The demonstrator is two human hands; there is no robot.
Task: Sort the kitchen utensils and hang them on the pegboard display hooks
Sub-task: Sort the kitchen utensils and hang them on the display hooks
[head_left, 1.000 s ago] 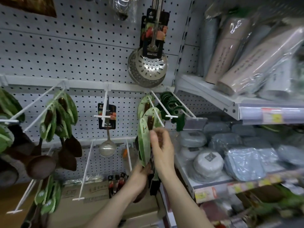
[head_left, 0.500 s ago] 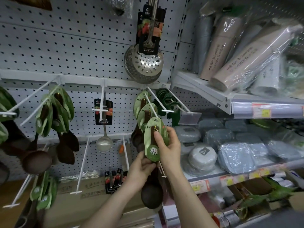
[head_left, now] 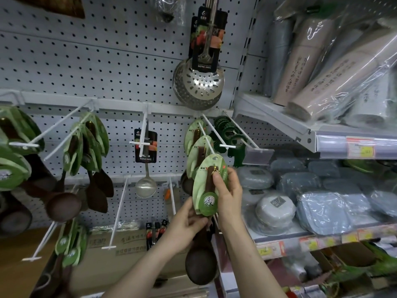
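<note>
I hold a dark wooden ladle (head_left: 200,265) by its green leaf-shaped card (head_left: 207,188) in front of the grey pegboard (head_left: 86,61). My right hand (head_left: 227,194) pinches the card's upper part, thumb on the brown handle. My left hand (head_left: 189,224) grips the card's lower end from below. The card sits at the outer part of a white hook (head_left: 206,136) that carries two more carded ladles (head_left: 197,151) behind it. The ladle's bowl hangs below my wrists.
More carded wooden spoons (head_left: 86,147) hang on hooks at left. A steel skimmer (head_left: 199,87) hangs above, a small steel ladle (head_left: 146,186) at centre, green rings (head_left: 227,132) on the neighbouring hook. Bare white hooks (head_left: 118,211) jut out below. Shelves at right hold wrapped goods (head_left: 322,201).
The carded ladle has turned from edge-on to face me and now sits lower on the hook's outer end. My left hand moved up to grip the card's bottom.
</note>
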